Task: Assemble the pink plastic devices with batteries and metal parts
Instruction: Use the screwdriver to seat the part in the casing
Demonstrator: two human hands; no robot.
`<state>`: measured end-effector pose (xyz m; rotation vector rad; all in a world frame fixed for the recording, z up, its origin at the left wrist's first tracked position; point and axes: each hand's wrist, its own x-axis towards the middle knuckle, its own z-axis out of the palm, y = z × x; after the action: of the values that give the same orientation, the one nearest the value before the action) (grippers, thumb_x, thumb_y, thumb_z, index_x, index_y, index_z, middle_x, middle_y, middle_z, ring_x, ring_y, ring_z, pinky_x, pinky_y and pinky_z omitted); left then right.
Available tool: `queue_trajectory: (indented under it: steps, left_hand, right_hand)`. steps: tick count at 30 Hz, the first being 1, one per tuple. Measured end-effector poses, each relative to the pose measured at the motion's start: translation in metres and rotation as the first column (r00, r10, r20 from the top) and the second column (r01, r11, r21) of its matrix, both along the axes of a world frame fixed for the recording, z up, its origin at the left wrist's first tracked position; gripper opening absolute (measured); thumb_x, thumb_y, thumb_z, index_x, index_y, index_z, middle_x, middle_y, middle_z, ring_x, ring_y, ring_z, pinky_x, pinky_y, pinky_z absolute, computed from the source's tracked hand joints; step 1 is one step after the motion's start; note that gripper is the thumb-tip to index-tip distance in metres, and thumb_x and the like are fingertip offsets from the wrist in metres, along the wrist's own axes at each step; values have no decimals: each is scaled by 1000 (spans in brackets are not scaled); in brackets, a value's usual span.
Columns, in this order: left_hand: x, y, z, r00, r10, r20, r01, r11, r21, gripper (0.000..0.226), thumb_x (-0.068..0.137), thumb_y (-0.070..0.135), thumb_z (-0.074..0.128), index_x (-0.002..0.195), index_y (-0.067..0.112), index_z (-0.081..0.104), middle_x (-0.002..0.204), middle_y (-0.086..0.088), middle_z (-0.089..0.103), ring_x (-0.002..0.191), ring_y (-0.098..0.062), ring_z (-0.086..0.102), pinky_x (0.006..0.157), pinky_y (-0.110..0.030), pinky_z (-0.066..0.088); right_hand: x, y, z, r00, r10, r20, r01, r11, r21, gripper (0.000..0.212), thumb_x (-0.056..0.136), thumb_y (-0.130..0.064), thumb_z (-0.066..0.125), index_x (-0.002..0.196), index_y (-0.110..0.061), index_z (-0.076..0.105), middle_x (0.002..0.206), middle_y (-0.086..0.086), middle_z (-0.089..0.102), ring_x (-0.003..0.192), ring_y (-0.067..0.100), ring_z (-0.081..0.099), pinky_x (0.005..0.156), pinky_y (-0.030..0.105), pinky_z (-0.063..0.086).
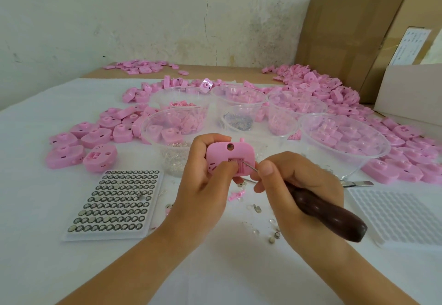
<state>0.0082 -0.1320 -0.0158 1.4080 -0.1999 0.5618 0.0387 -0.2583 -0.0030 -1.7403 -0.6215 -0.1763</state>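
Note:
My left hand [205, 180] grips a pink plastic device [224, 155] above the table, its open compartment facing me and my thumb pressed beside the slot. My right hand [294, 185] holds an awl with a dark wooden handle [334, 218]; its thin metal tip [248, 165] pokes into the compartment. A tray of button batteries [114, 203] lies at the left. Loose batteries [275, 237] and small metal parts [257, 207] are scattered on the white cloth below my hands.
Several clear plastic bowls [344, 137] of pink parts and metal bits stand behind my hands. Heaps of pink devices [81, 146] lie left, right and at the back. An empty white tray [401, 218] and tweezers [358, 183] lie right. Cardboard boxes [346, 41] stand at the back right.

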Motion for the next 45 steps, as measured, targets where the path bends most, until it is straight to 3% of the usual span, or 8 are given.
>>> queue_trajectory:
  steps: [3,7,17,21,25,28,34,45]
  left_hand:
    - [0,0,-1,1000,17,5,-17,999,38,24,77,8,51,97,21,52,80,15,65,70,-4,62,62,-18,50]
    - [-2,-1,-2,999,35,21,-36,997,75,25,77,9,48,98,23,50,82,16,65,70,-3,62,62,-16,50]
    - [-5,-3,-3,1000,28,8,-28,994,108,27,77,11,45,100,25,48,78,17,67,66,0,62,60,-12,47]
    - [-6,-3,-3,1000,27,3,-27,992,122,28,77,12,44,102,25,47,78,18,67,67,1,61,59,-11,47]
    - [-5,-3,-1,1000,19,3,-20,993,113,28,76,11,44,101,24,48,80,19,64,69,0,61,60,-13,48]
    - [-5,-2,0,999,28,19,-30,993,111,28,77,10,45,101,24,48,81,19,64,69,0,62,61,-13,48]
    - [-4,-3,-1,999,30,27,-32,997,77,27,77,10,47,98,26,50,80,15,65,68,-2,62,61,-16,50]
    - [-5,-3,0,998,31,54,-36,995,97,28,78,6,45,100,24,47,81,21,64,69,2,61,60,-12,48]
  right_hand:
    - [-4,4,3,1000,-16,12,16,1000,13,31,89,-6,53,60,-16,60,51,-11,61,52,8,59,55,19,45]
    - [-17,0,1,946,-100,309,43,981,188,28,84,-24,53,58,-15,59,60,0,64,51,12,60,51,16,45]
    - [-9,0,2,998,52,35,-58,975,216,24,79,-19,50,57,-15,57,51,-7,65,49,1,62,55,10,46]
    - [2,5,1,988,49,-149,-37,996,86,35,92,-2,53,59,-12,54,43,-3,59,40,1,58,52,13,44]
    - [-11,1,4,1000,18,23,-22,978,209,31,84,-17,53,54,-18,54,54,-1,66,48,5,63,57,16,49]
    - [-4,4,5,989,66,-132,-48,989,138,38,92,-5,52,55,-12,54,44,-3,61,41,2,59,50,12,45]
    - [-16,2,-1,990,-17,141,-30,945,327,22,77,-36,50,56,-32,56,60,-7,67,48,8,63,54,15,46]
    - [-15,5,-7,981,-27,194,-16,976,219,21,81,-37,48,62,-38,58,65,-18,68,55,4,66,58,13,48]
